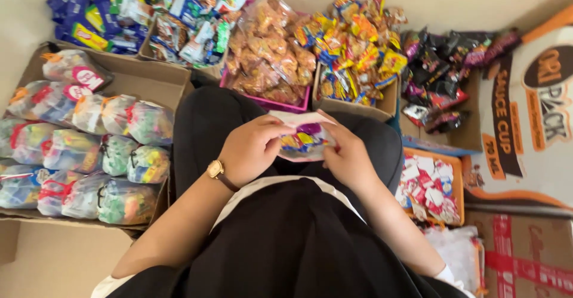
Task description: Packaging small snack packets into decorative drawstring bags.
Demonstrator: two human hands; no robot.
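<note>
I hold a small clear plastic bag of colourful wrapped snacks [303,139] over my lap, which is covered in black cloth. My left hand [250,149], with a brown-strapped gold watch on its wrist, grips the bag's left side. My right hand [346,155] grips its right side, fingers curled over the top edge. Both hands touch the bag at once.
A cardboard box [156,78] at my left holds several filled, tied snack bags. Ahead stand a pink tray [280,103] of orange packets, boxes of yellow packets [358,41], dark packets [444,71] and blue packets [95,11]. An orange tray [458,173] of red-white packets is at my right.
</note>
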